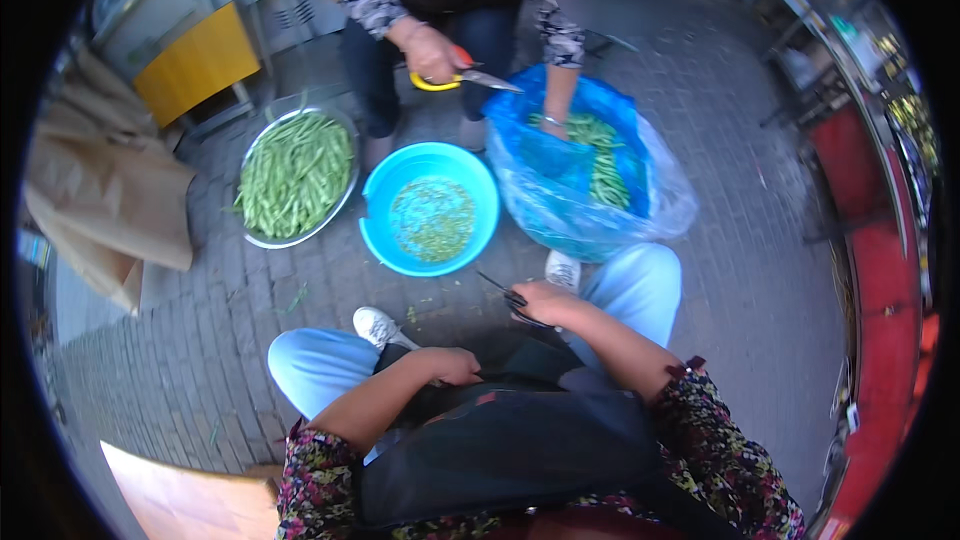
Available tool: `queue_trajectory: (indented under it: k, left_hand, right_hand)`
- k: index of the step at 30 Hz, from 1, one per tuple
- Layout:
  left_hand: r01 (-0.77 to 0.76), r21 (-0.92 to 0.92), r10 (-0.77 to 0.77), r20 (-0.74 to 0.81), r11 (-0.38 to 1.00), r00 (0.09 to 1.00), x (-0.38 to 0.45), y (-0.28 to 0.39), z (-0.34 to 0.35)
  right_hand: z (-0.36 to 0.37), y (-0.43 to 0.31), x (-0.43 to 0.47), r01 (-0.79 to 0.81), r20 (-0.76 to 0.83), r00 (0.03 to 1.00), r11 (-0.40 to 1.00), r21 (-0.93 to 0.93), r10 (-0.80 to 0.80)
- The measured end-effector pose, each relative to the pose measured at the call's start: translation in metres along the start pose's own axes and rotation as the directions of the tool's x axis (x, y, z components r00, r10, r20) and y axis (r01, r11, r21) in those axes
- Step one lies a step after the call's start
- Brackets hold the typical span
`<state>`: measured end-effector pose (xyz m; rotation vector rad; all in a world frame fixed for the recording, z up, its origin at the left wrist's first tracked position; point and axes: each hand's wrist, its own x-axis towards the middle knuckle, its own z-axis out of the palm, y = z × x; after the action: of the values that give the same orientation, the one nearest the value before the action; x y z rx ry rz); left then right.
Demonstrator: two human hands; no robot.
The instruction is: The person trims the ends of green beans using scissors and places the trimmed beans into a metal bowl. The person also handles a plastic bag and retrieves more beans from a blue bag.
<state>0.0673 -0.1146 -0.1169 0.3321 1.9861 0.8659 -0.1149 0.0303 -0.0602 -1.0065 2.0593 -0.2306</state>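
My right hand (553, 303) grips a pair of black-handled scissors (516, 301) over my lap, blades pointing away toward a turquoise plastic basin (369, 249). Bean-end trimmings (435, 221) cover the basin's bottom. My left hand (456, 367) rests low against my dark apron (510, 450), its fingers curled and partly hidden. Green beans (296, 172) fill a round metal tray (346, 199) left of the basin. To its right stands a blue plastic bag (540, 172), rolled open, with more green beans (606, 172) inside.
Opposite me, a co-worker's hand (433, 54) holds scissors with yellow and orange handles (439, 84); their other hand (556, 124) reaches into the bag. A yellow chair (199, 60) and brown cloth (105, 187) stand left. Red panels (885, 300) line the right side of the paved ground.
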Motion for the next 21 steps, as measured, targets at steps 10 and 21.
queue_trajectory:
  k: [10, 21]
  left_hand:
    - [0.12, -0.225, -0.216, -0.476, 0.967, 0.853, -0.053, -0.007, -0.076]
    - [0.066, -0.347, -0.243, -0.5, 0.936, 0.831, -0.048, -0.025, -0.134]
  right_hand:
    - [0.018, 0.004, 0.06, 0.015, -0.085, 0.996, 0.982, 0.189, 0.001]
    - [0.028, -0.017, 0.248, -0.172, -0.034, 0.985, 0.957, -0.233, 0.168]
